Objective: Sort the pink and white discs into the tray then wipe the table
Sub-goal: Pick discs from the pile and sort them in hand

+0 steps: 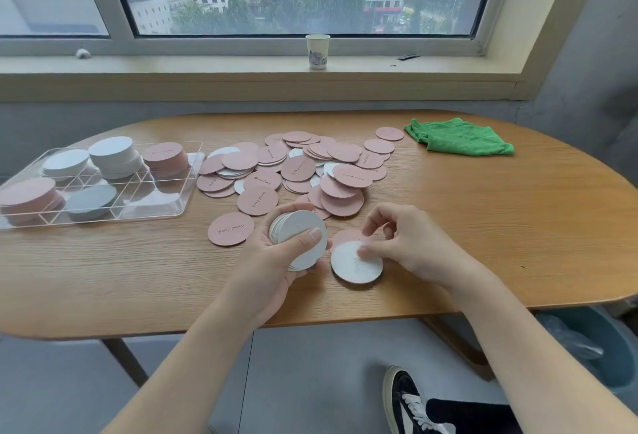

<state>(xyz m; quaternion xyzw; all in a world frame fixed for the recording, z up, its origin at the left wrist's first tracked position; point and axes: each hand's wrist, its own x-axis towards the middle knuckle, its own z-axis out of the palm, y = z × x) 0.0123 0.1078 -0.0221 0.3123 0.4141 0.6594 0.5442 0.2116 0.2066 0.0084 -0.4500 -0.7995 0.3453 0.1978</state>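
Note:
My left hand (276,257) grips a stack of white discs (299,238) just above the table's front part. My right hand (404,244) touches a single white disc (355,263) lying flat on the table; its fingertips sit at the disc's upper edge, and a pink disc (345,236) pokes out from under it. A loose heap of pink and white discs (297,168) covers the table's middle. One pink disc (230,228) lies alone left of my left hand. The clear tray (165,207) at the left holds stacks of white discs (112,154) and pink discs (164,156).
A green cloth (459,137) lies crumpled at the table's far right. A paper cup (317,51) stands on the window sill behind the oval wooden table (483,226). Below the table's front edge a black shoe (404,395) shows on the floor.

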